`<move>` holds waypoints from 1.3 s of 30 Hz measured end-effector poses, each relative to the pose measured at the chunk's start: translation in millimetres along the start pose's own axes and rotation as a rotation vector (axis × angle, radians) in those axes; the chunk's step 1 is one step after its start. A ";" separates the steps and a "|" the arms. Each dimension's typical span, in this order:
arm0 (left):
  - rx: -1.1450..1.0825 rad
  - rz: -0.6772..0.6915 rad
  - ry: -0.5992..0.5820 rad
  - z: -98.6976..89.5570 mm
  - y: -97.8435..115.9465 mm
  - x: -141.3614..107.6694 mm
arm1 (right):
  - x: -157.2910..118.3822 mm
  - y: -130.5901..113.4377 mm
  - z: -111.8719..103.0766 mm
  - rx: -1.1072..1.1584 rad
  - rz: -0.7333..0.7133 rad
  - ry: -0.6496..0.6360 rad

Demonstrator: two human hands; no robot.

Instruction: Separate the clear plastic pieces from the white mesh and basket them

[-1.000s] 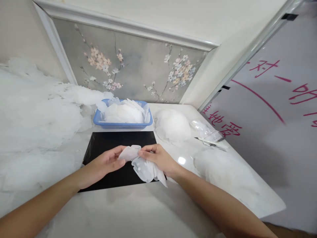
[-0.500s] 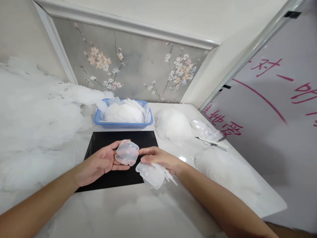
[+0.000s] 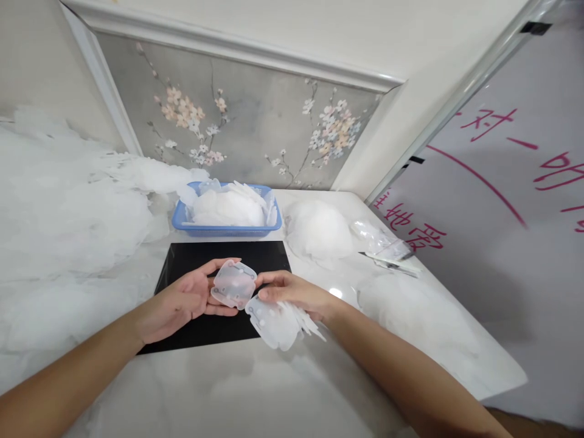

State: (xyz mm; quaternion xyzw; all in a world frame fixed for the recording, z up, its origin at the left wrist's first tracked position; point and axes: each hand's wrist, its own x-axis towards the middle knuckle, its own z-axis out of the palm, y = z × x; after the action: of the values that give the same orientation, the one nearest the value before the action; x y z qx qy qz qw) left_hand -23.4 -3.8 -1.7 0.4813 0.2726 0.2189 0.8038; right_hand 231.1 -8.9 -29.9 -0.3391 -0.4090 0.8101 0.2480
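Two bare hands hold translucent plastic pieces above a black mat (image 3: 182, 333) on a white counter (image 3: 191, 389).

The left hand (image 3: 176, 301), palm up with fingers spread, supports a single frosted piece (image 3: 234, 285), roundish with notched edges and small dots. The right hand (image 3: 296, 293) reaches in from the other side, palm down, index finger at that piece's edge, its fingers clamped on a fanned stack of similar pieces (image 3: 278, 323) that hangs below, over the mat's near edge.
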 end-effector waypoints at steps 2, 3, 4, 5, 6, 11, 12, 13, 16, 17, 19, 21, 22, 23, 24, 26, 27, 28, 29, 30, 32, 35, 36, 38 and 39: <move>0.000 0.003 0.001 -0.5 0.3 0.0 | 0.0 0.0 -0.5 -0.009 -0.010 -0.017; 0.005 0.005 0.007 -0.3 0.5 0.1 | 0.2 0.2 -0.8 -0.017 -0.014 -0.023; 0.010 0.008 0.013 0.2 0.8 0.3 | 0.3 0.7 -1.3 -0.026 -0.015 -0.025; 0.017 0.010 0.016 1.1 1.1 0.6 | 0.6 1.4 -1.8 -0.038 -0.015 -0.024; 0.024 0.009 0.019 2.4 1.4 0.9 | 0.9 2.5 -2.5 -0.050 -0.015 -0.022; 0.178 -0.016 0.315 7.2 3.9 0.6 | 1.3 4.9 -5.9 -0.185 -0.064 -0.029; 0.220 -0.012 0.421 6.0 6.1 0.0 | 1.2 2.2 -6.3 -0.248 -0.101 -0.006; 0.262 -0.004 0.515 3.7 9.5 -0.7 | 1.4 -2.6 -6.6 -0.320 -0.145 0.032; 0.418 0.107 0.744 -10.0 27.2 0.6 | 6.6 -30.8 -6.5 -0.554 -0.286 0.196; 0.479 0.168 0.805 -16.5 35.3 3.4 | 11.3 -44.7 -6.0 -0.635 -0.329 0.257; 0.554 0.276 0.881 -31.9 53.0 14.2 | 27.2 -76.7 -4.2 -0.826 -0.437 0.388; 0.612 0.343 0.939 -49.1 70.4 31.5 | 52.4 -109.2 -0.6 -0.966 -0.516 0.516; 0.647 0.367 0.974 -57.9 78.3 41.7 | 68.0 -123.4 2.0 -1.017 -0.532 0.572; 0.688 0.387 1.017 -66.6 85.4 52.1 | 84.9 -135.0 5.1 -1.077 -0.528 0.628; 0.734 0.403 1.062 -74.8 91.7 62.2 | 102.4 -143.5 8.5 -1.146 -0.525 0.690; 0.826 0.413 1.115 -89.2 101.1 79.4 | 136.6 -149.8 15.5 -1.248 -0.531 0.812; 0.875 0.411 1.110 -95.0 103.9 85.9 | 152.2 -148.2 18.5 -1.241 -0.550 0.846; 0.927 0.408 1.091 -99.5 105.5 90.9 | 166.0 -144.4 21.0 -1.193 -0.561 0.844; 0.981 0.405 1.060 -102.8 105.7 94.6 | 177.9 -139.4 22.9 -1.118 -0.573 0.822; 1.036 0.401 1.023 -104.9 104.8 97.2 | 187.7 -134.4 24.2 -1.084 -0.582 0.800; 1.144 0.384 0.956 -106.1 100.4 100.3 | 200.7 -129.0 25.1 -1.011 -0.600 0.766; 1.285 0.317 0.892 -103.6 92.2 104.0 | 203.9 -140.3 19.7 -0.890 -0.626 0.783; 1.326 0.288 0.877 -102.6 89.9 105.3 | 200.7 -148.5 15.2 -0.848 -0.634 0.795; 1.396 0.228 0.851 -101.4 86.9 108.0 | 188.1 -166.2 0.5 -0.786 -0.645 0.809; 1.424 0.203 0.839 -101.2 86.0 109.2 | 179.4 -173.7 -9.7 -0.765 -0.649 0.815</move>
State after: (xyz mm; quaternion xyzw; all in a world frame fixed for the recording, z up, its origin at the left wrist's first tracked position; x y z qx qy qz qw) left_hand -14.3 167.4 10.9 0.7752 0.5782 0.2267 0.1152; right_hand 143.9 211.9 48.0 -0.5430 -0.6237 0.2970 0.4775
